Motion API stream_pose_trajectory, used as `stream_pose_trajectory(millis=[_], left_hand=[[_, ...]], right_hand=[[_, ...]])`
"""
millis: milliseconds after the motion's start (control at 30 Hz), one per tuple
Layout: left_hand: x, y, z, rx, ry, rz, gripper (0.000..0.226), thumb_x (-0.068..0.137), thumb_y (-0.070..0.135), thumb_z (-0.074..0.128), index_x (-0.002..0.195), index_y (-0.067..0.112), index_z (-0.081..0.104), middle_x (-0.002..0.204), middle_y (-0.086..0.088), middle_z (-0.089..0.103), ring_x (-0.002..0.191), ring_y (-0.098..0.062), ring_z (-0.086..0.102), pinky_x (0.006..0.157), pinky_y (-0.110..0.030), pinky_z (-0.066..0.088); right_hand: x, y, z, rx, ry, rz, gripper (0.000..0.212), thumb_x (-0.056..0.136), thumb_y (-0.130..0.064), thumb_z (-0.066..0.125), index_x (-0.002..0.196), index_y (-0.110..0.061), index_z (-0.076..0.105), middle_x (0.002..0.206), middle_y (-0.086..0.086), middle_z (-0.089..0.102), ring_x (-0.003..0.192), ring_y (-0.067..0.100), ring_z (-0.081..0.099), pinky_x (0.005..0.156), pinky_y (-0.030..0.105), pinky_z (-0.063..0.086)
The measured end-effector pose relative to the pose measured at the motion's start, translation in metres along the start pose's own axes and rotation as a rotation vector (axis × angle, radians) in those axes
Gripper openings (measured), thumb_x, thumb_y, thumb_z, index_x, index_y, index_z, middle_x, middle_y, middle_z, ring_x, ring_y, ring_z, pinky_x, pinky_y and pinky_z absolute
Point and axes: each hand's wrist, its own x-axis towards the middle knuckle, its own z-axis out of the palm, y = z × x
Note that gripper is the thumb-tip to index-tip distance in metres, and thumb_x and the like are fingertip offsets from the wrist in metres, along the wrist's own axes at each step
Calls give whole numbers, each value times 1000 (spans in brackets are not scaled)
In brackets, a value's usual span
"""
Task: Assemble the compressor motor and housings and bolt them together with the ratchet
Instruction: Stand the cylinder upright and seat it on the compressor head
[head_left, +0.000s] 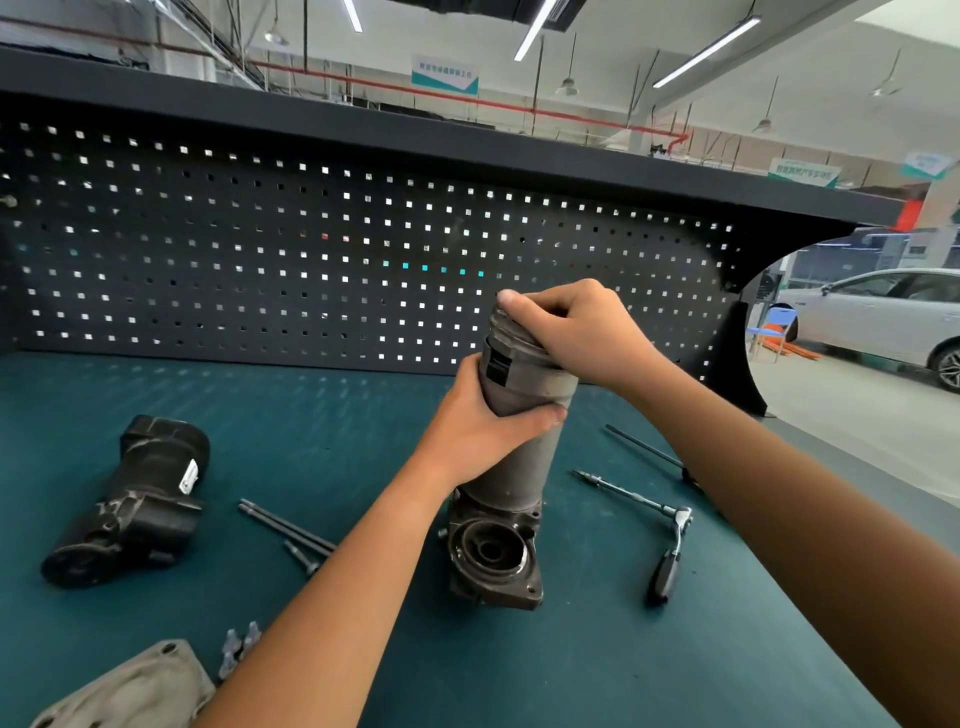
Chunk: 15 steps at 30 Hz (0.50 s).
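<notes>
A grey cylindrical housing (511, 467) stands upright and slightly tilted on a flanged base casting (493, 561) in the middle of the green mat. My left hand (483, 426) wraps around the cylinder's upper half. My right hand (576, 332) presses down on a round part (506, 330) seated in the cylinder's top opening. A black motor housing (135, 504) lies on its side at the left. The ratchet (667, 540) lies to the right of the base. Long bolts (285, 530) lie between the black housing and my left forearm.
A grey cover plate (130, 691) sits at the near left corner with small bolts (239, 647) beside it. A long dark rod (644, 447) lies behind the ratchet. A black pegboard (311, 260) closes the back of the bench. A white car (883, 317) stands beyond the right edge.
</notes>
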Motion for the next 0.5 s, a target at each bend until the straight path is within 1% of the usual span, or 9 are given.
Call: stream_pose_trajectory(millis=[33, 67, 133, 167, 233, 333, 433, 500], left_hand=[[0, -1, 0, -2, -1, 0, 67, 63, 37, 82, 116, 30, 42, 108, 21, 58, 99, 4, 55, 73, -17, 44], [1, -1, 0, -3, -2, 2, 67, 63, 36, 82, 117, 30, 42, 108, 20, 58, 100, 2, 56, 74, -17, 44], [1, -2, 0, -3, 1, 7, 68, 63, 37, 82, 117, 29, 43, 109, 19, 59, 100, 2, 56, 74, -18, 44], [1, -3, 0, -2, 5, 10, 68, 63, 37, 82, 117, 29, 43, 109, 19, 59, 100, 2, 56, 74, -18, 44], [1, -3, 0, 1, 7, 10, 68, 62, 37, 82, 117, 29, 43, 108, 19, 59, 100, 2, 56, 75, -19, 44], [2, -2, 0, 10, 2, 7, 66, 61, 38, 81, 114, 31, 43, 106, 21, 58, 98, 5, 55, 73, -18, 44], [2, -2, 0, 5, 0, 3, 66, 61, 39, 81, 114, 31, 43, 105, 21, 58, 96, 6, 55, 72, -17, 44], [2, -2, -1, 4, -1, 0, 67, 61, 39, 81, 115, 31, 43, 106, 20, 58, 98, 4, 55, 73, -19, 44]], right_hand=[[-2, 0, 1, 26, 7, -11, 27, 88, -52, 52, 83, -35, 73, 75, -6, 71, 80, 11, 60, 97, 42, 42], [-3, 0, 1, 48, 10, -20, 25, 86, -53, 55, 87, -35, 73, 82, -11, 71, 87, 9, 62, 99, 42, 42], [-3, 1, 0, 60, 1, -27, 27, 83, -50, 61, 99, -31, 73, 98, -12, 71, 101, 7, 61, 99, 39, 44], [-1, 1, -1, 58, -7, -27, 28, 82, -46, 64, 102, -29, 73, 101, -12, 71, 103, 7, 61, 97, 36, 46], [2, 2, -3, 65, -35, -31, 25, 82, -40, 66, 103, -27, 73, 101, -12, 70, 102, 3, 60, 94, 28, 48], [5, 3, -4, 57, -89, -47, 21, 82, -36, 67, 101, -27, 73, 95, -15, 69, 94, -3, 59, 80, 12, 47], [8, 5, -2, 50, -84, -60, 20, 84, -36, 65, 100, -27, 73, 84, -23, 63, 86, -8, 58, 73, 5, 45], [7, 8, -1, 66, -51, -68, 20, 84, -36, 65, 99, -27, 74, 82, -25, 62, 81, -13, 56, 69, 0, 43]])
